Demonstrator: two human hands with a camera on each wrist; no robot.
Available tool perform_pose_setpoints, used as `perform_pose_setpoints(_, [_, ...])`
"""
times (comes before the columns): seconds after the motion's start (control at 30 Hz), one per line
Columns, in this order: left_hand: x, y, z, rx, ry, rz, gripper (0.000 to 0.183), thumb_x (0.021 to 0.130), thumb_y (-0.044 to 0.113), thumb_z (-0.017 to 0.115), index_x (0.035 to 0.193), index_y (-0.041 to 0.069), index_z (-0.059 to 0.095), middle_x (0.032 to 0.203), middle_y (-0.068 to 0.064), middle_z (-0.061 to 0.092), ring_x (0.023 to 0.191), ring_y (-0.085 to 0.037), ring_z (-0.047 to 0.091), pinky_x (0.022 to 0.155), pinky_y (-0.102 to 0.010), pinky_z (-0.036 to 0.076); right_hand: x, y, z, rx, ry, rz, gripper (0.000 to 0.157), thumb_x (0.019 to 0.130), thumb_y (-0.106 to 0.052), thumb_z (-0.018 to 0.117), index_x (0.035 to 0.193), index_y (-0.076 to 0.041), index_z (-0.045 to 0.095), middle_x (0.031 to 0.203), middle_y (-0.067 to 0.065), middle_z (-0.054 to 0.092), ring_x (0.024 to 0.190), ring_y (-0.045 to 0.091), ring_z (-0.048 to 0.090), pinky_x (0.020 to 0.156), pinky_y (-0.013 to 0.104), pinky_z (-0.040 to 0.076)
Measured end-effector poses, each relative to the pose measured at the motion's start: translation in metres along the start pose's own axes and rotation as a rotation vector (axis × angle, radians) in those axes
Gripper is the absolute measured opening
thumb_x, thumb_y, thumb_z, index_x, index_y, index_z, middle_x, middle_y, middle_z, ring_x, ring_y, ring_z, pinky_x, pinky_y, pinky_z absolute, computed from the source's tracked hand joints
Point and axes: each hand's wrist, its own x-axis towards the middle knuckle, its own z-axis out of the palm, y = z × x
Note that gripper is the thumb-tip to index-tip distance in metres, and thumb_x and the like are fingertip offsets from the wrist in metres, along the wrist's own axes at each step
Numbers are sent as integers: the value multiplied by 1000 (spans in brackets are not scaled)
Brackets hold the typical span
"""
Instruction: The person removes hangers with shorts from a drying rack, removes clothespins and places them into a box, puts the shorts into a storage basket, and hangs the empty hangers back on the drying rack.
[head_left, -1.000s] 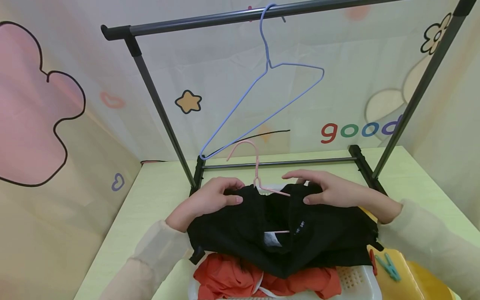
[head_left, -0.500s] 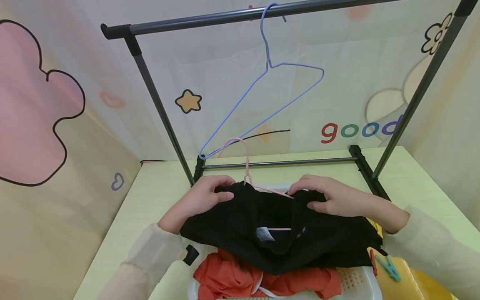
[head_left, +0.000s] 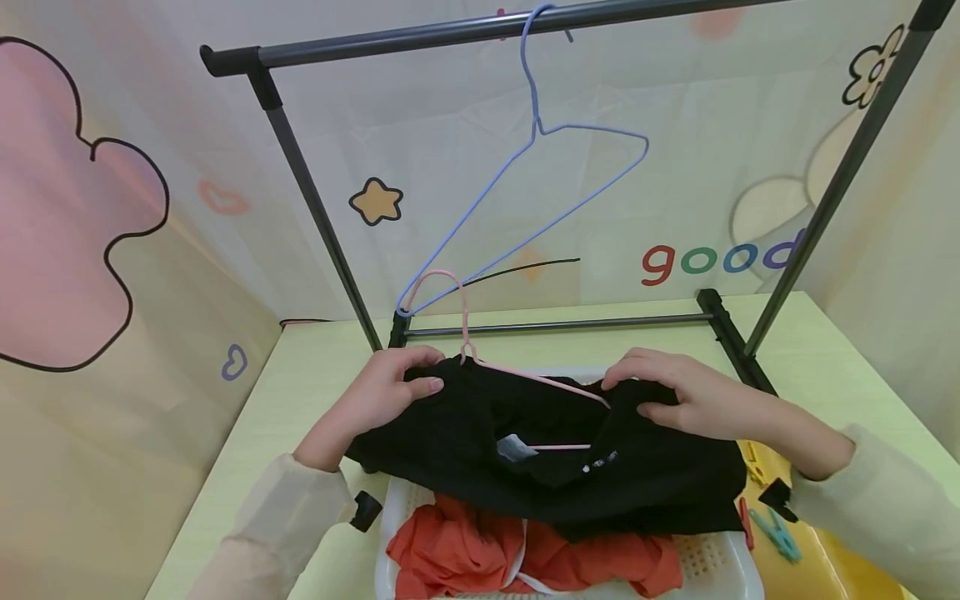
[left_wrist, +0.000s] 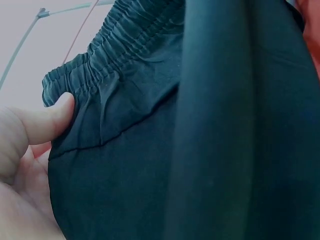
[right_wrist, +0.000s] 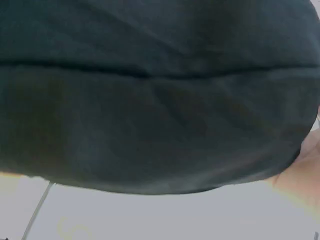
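Note:
A pair of black shorts (head_left: 555,500) with a gathered elastic waistband (left_wrist: 125,50) is spread between both hands. My left hand (head_left: 375,392) pinches the waistband near its left end, thumb on the near side. At the right part of the waist, my right hand (head_left: 697,396) grips the cloth between thumb and fingers; the right wrist view is mostly filled by dark fabric. A pink hanger (head_left: 465,312) sits inside the waist opening. Its hook and upper arm stick out above the band, while its ends are hidden in the cloth. A pale label (head_left: 516,448) shows inside.
Below the shorts, a white basket (head_left: 738,575) holds orange-red clothing (head_left: 457,550). Behind stands a dark rack (head_left: 420,37) with a blue hanger (head_left: 534,108) on its bar. A yellow container (head_left: 840,567) with a teal clothespin (head_left: 777,535) is at the right.
Both hands have moved apart, stretching the waist wider. The pink hanger has shifted left with the left hand, and more of its upper arm shows. The right hand now grips the waistband.

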Motion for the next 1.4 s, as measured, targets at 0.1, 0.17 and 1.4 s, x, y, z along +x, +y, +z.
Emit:
perform_pose_setpoints(0.1, [-1, -2, -2, -2, 16, -10, 30, 83, 10, 59, 112, 1, 58, 109, -14, 61, 102, -28, 55, 90, -44, 42, -4, -1, -3, -11, 36, -23, 47, 70, 15, 61, 109, -11, 53, 103, -2, 55, 95, 4, 48, 85, 9, 37])
perform_pose_setpoints(0.17, [-2, -3, -4, -8, 25, -25, 30, 83, 10, 59, 112, 1, 58, 109, -14, 61, 103, -29, 55, 90, -44, 42, -7, -2, -5, -14, 63, -36, 48, 68, 16, 61, 109, -10, 53, 103, -1, 55, 95, 4, 48, 86, 8, 35])
perform_pose_setpoints(1.4, [-13, -13, -19, -48, 59, -65, 36, 84, 13, 58, 118, 0, 54, 116, -16, 57, 109, -31, 49, 91, -47, 39, -49, 13, -3, 247, 241, 240, 45, 72, 17, 59, 108, -2, 39, 103, -13, 42, 78, 3, 54, 62, 16, 48])
